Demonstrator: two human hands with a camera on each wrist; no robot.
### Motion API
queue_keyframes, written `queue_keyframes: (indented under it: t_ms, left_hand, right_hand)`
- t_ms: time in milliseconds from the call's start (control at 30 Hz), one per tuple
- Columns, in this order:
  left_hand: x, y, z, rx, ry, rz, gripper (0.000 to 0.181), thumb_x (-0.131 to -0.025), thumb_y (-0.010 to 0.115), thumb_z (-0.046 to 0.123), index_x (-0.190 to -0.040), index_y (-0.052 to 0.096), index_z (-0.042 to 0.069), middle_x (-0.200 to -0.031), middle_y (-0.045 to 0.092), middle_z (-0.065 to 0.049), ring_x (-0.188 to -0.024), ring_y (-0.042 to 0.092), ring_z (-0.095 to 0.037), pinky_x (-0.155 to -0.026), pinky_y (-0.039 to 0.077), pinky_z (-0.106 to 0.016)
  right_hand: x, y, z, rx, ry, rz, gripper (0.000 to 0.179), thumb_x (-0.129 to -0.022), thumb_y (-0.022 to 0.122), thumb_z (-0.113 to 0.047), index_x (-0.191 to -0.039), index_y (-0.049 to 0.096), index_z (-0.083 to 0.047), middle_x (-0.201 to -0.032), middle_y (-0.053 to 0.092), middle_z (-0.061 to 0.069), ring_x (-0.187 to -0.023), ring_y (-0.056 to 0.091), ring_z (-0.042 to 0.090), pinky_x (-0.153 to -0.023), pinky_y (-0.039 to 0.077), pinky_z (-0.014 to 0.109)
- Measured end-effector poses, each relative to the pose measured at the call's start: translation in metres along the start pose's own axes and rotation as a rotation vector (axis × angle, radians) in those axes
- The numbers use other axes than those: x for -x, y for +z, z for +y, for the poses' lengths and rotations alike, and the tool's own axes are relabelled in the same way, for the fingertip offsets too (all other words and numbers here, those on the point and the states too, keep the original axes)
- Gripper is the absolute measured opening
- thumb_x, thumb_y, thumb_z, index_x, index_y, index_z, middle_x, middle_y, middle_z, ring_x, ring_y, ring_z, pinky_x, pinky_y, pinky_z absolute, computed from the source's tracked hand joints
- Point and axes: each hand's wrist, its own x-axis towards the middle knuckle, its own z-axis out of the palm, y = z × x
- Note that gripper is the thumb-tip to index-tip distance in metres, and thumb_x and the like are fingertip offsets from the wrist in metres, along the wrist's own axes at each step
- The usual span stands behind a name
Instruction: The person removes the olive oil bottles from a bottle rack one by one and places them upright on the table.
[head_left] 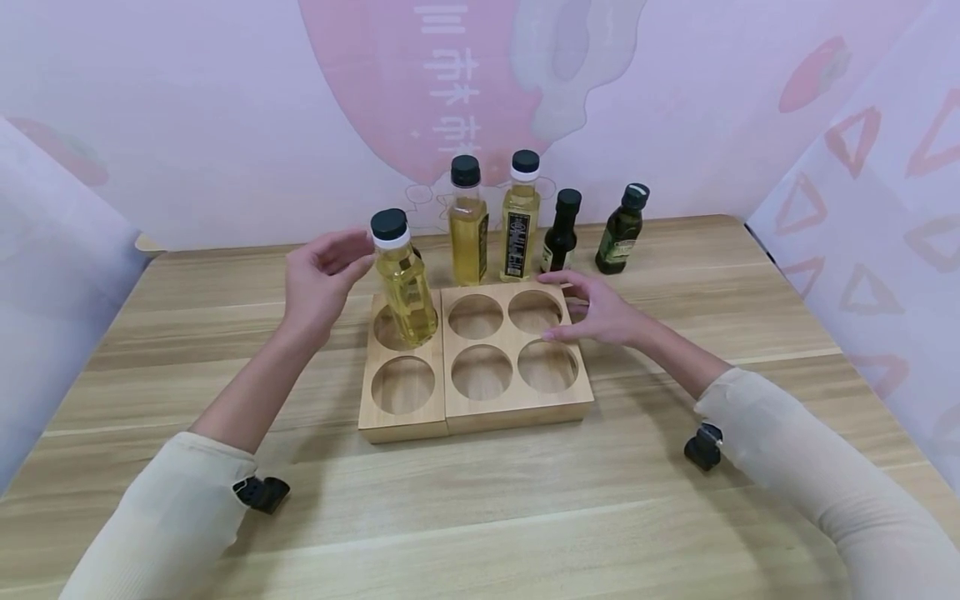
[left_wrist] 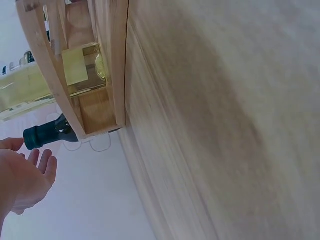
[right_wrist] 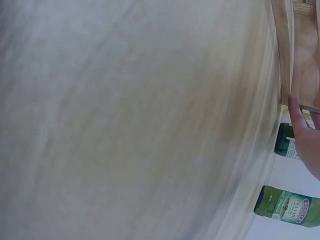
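A bottle of pale yellow oil (head_left: 405, 292) with a black cap leans slightly in the back left hole of a two-hole wooden rack (head_left: 402, 427). Beside that bottle my left hand (head_left: 324, 279) is raised, its fingers loosely bent. In the left wrist view those fingers are around the cap of a dark bottle (left_wrist: 47, 134) behind the rack; whether they touch it I cannot tell. My right hand (head_left: 603, 310) rests on the back right corner of a wider wooden rack (head_left: 517, 410), thumb on top and a finger along the back edge.
Behind the racks stand two tall yellow oil bottles, one on the left (head_left: 468, 237) and one on the right (head_left: 520, 225). A small dark bottle (head_left: 560, 237) and a green bottle (head_left: 621, 233) stand further right. A printed cloth (head_left: 225, 125) hangs behind the table (head_left: 525, 517).
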Motion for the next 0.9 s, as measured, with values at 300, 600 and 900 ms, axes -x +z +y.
queue_keyframes:
  t_ms: [300, 600, 900]
  left_hand:
    - [0.01, 0.0, 0.01, 0.025, 0.028, -0.003, 0.024, -0.096, 0.069, -0.004, -0.119, 0.073, 0.002, -0.1, 0.074, 0.014, -0.099, 0.07, -0.004, -0.093, 0.053, -0.016]
    - [0.02, 0.002, 0.023, 0.016, 0.065, -0.034, 0.024, -0.097, 0.068, -0.003, -0.119, 0.073, 0.003, -0.101, 0.074, 0.013, -0.099, 0.071, -0.006, -0.093, 0.053, -0.017]
    - [0.025, 0.006, 0.029, 0.058, 0.055, -0.146, 0.033, -0.095, 0.064, -0.008, -0.128, 0.064, -0.004, -0.105, 0.073, 0.014, -0.103, 0.069, -0.007, -0.092, 0.054, -0.018]
  right_hand:
    - [0.0, 0.0, 0.002, -0.009, -0.003, 0.005, 0.08, -0.082, 0.082, 0.003, -0.152, 0.042, 0.004, -0.159, 0.038, 0.02, -0.141, 0.044, 0.042, -0.118, 0.037, 0.051]
    - [0.0, 0.0, 0.002, -0.017, -0.005, 0.002, 0.081, -0.082, 0.082, 0.005, -0.151, 0.041, 0.005, -0.158, 0.038, 0.021, -0.14, 0.045, 0.043, -0.118, 0.038, 0.051]
    - [0.0, 0.0, 0.001, -0.023, -0.002, -0.001, 0.08, -0.082, 0.082, 0.004, -0.151, 0.042, 0.004, -0.157, 0.039, 0.021, -0.14, 0.045, 0.043, -0.118, 0.038, 0.051]
